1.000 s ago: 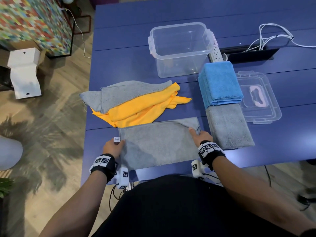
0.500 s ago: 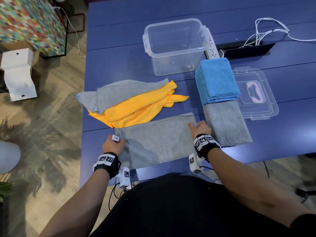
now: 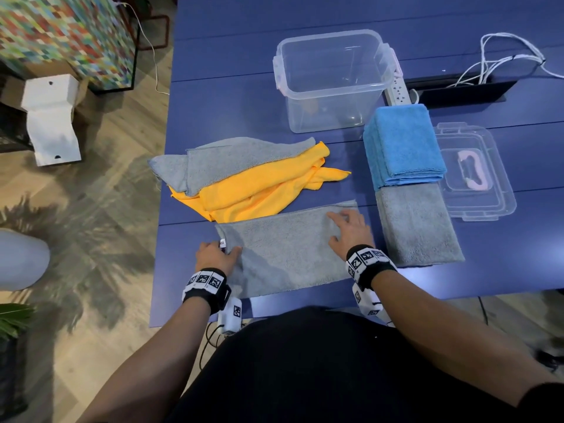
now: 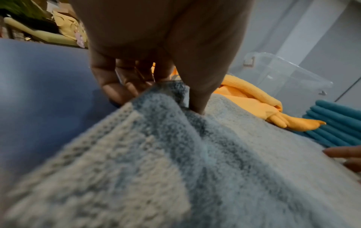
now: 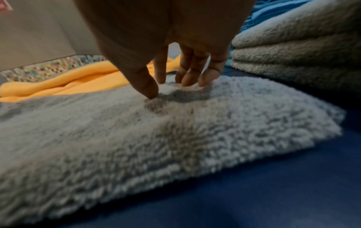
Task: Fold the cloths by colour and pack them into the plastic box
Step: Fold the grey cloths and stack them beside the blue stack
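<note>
here, the blue worktop (image 3: 518, 248) is seen carrying everything, and the half-folded grey cloth (image 3: 287, 254) is laid along its near edge as a long strip. behind it, toward the left edge, an unfolded heap of yellow cloths (image 3: 259, 190) is topped by a loose grey cloth (image 3: 232, 157). the clear plastic box (image 3: 332, 80) is stood empty toward the far edge, and its lid (image 3: 488, 206) is laid flat toward the right edge. a folded blue stack (image 3: 403, 145) and a folded grey stack (image 3: 418, 224) are set between the lid and the strip.

the left end of the strip is pinched by the left hand (image 3: 216, 254), with the thumb (image 4: 197, 100) on top and the fingers curled beneath the raised edge. the right hand (image 3: 351, 233) is laid flat and released on the right end, its fingertips (image 5: 187, 81) pressed into the pile.

the next fold is judged to be left end over right. if the pinched end is carried across unevenly, the edges could be left skewed and the square would not match the grey stack just beside it. if the flat hand is lifted early, the whole strip could be dragged toward the near edge, over which it may slip. the yellow heap lies just behind the strip, so a corner could be caught in the fold.
</note>
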A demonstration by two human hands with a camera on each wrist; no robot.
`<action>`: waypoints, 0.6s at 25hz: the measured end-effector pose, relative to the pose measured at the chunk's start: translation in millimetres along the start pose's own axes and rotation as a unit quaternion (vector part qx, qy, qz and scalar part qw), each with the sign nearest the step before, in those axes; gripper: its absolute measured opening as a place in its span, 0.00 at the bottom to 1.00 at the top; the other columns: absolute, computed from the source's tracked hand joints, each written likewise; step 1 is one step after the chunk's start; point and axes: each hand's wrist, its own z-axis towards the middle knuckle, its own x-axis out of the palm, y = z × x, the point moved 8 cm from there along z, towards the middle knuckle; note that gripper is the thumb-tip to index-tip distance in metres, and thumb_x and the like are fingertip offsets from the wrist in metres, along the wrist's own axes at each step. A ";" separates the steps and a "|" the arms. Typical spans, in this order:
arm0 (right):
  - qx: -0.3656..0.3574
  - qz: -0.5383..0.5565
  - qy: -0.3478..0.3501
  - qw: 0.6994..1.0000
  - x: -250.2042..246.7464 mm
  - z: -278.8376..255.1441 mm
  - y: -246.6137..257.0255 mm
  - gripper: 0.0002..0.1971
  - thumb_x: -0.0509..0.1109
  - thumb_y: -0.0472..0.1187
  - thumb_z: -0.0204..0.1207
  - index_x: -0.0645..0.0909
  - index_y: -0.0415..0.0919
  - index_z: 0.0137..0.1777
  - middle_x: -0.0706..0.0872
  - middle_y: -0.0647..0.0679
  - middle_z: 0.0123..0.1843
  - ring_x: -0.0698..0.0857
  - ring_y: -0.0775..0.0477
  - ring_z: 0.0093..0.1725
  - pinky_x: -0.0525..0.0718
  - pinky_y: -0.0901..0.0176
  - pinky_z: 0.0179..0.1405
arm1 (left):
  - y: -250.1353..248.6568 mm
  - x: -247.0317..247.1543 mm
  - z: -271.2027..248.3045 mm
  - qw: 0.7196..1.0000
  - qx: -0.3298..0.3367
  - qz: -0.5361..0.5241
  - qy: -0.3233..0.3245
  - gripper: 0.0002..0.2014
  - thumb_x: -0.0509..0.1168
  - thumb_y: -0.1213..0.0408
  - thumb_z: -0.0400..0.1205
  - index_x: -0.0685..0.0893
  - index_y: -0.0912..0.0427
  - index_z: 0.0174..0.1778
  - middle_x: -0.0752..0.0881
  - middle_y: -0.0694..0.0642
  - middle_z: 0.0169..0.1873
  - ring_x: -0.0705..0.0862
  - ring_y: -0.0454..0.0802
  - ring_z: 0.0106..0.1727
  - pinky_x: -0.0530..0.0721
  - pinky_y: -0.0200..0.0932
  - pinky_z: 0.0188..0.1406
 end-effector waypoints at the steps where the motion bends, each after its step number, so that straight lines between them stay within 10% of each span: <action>1: -0.003 -0.027 0.024 0.999 2.2 3.0 1.5 0.36 0.70 0.43 0.72 0.63 0.56 0.80 0.61 0.45 0.81 0.61 0.41 0.80 0.67 0.42 0.74 | -2.4 -0.6 1.3 1.000 0.002 -0.009 0.005 0.25 0.66 0.45 0.81 0.80 0.66 0.58 0.78 0.64 0.61 0.80 0.66 0.61 0.79 0.52 0.57; 5: 0.002 -0.077 0.111 0.991 10.4 8.9 -2.1 0.50 0.70 0.44 0.70 0.41 0.50 0.86 0.39 0.48 0.87 0.40 0.45 0.86 0.44 0.45 0.84 | 1.2 -6.4 0.1 0.993 -0.029 -0.113 -0.001 0.20 0.63 0.51 0.85 0.72 0.65 0.60 0.82 0.63 0.50 0.82 0.67 0.56 0.77 0.50 0.46; 10: 0.006 -0.080 0.106 0.991 13.1 -1.0 -9.2 0.51 0.68 0.55 0.72 0.36 0.49 0.85 0.31 0.44 0.85 0.35 0.42 0.85 0.39 0.47 0.84 | 14.6 -10.4 -12.6 0.987 0.003 -0.155 -0.049 0.15 0.60 0.53 0.87 0.67 0.63 0.54 0.78 0.58 0.35 0.82 0.66 0.45 0.72 0.49 0.37; 15: -0.008 -0.005 -0.006 1.000 -8.4 -2.4 4.0 0.39 0.67 0.46 0.72 0.57 0.45 0.83 0.55 0.42 0.85 0.54 0.40 0.84 0.55 0.43 0.82 | -11.5 -19.5 -25.3 0.978 0.033 -0.189 -0.077 0.14 0.60 0.55 0.87 0.69 0.62 0.55 0.80 0.60 0.39 0.80 0.62 0.42 0.70 0.48 0.38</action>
